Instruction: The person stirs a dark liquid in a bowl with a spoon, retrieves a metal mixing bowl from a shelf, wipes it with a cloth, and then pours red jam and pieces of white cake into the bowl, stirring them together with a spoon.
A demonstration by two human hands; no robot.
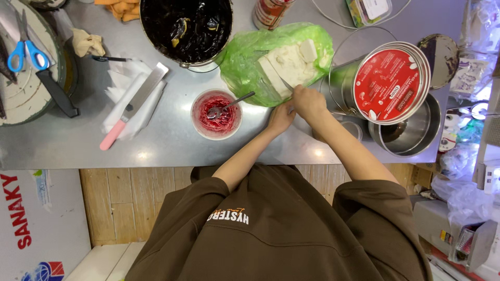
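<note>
A green plastic bag (250, 62) lies open on the steel counter (172, 151) with white blocks (289, 65) inside it. My right hand (308, 101) grips a small knife (287, 84) whose blade points into the lower edge of the white blocks. My left hand (281, 118) sits just below and beside the right one, with its fingers curled at the bag's near edge, apparently pinching the plastic. Left of the bag stands a small bowl (216, 114) of red shreds with a metal spoon (229, 104) in it.
A big pot of black strands (186, 26) stands at the back. A pink-handled knife (130, 109) rests on white paper, blue-handled scissors (23, 49) at far left. On the right are a red-lidded tin (390, 83) and a steel pot (411, 135).
</note>
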